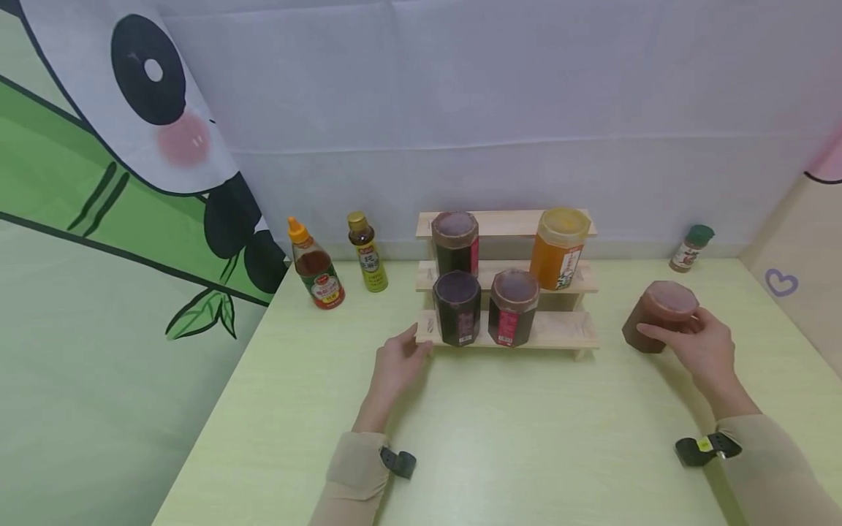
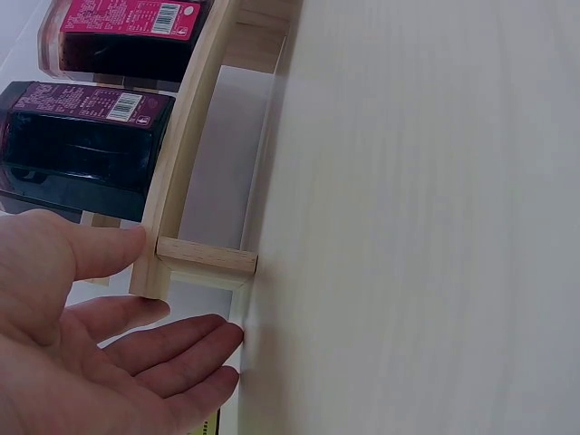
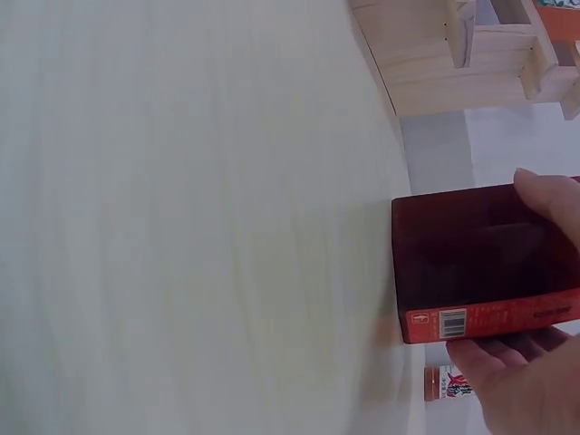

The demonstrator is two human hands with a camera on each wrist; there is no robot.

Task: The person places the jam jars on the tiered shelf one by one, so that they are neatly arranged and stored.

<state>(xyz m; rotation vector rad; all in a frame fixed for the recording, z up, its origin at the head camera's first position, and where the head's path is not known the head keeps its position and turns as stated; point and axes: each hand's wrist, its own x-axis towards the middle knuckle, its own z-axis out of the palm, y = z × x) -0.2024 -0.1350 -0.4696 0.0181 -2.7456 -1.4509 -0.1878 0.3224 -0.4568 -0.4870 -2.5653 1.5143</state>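
A three-step wooden rack (image 1: pixel 566 333) stands on the table with jars on its steps. At the left end of its lowest step, my left hand (image 1: pixel 399 363) pinches the plank between thumb and index finger; its other fingers (image 2: pixel 186 362) extend loosely beyond the end. Right of the rack, my right hand (image 1: pixel 707 347) grips a dark red-brown faceted jar (image 1: pixel 647 321) from the right side, thumb on the near face and fingers behind. This jar is slightly tilted and its base is close over the table. A red label with a barcode shows in the right wrist view.
Two dark jars, one purple-labelled (image 1: pixel 458 310) and one red-labelled (image 1: pixel 514 307), fill part of the lowest step. Higher up are another dark jar (image 1: pixel 454 245) and an amber jar (image 1: pixel 559 252). Sauce bottles (image 1: pixel 319 274) (image 1: pixel 368 259) stand left; a green-capped shaker (image 1: pixel 691 250) stands back right.
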